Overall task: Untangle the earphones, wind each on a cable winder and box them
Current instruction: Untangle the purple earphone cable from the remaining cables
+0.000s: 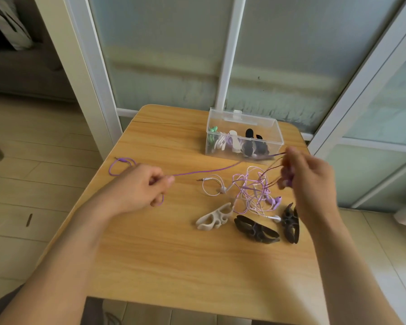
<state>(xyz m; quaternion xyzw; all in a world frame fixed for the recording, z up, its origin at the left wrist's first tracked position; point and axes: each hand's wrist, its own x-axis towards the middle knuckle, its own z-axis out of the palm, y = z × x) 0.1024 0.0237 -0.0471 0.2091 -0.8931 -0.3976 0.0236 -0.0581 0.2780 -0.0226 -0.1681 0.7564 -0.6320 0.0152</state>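
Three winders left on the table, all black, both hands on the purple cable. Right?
Not quite. The head view shows one winder is white; the other two are black. Left hand and right hand do hold the purple cable.

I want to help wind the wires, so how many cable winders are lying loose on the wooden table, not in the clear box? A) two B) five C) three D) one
C: one cream-white plastic cable winder and two dark brown cable winders lie on the wooden table, near the tangled earphone wires.
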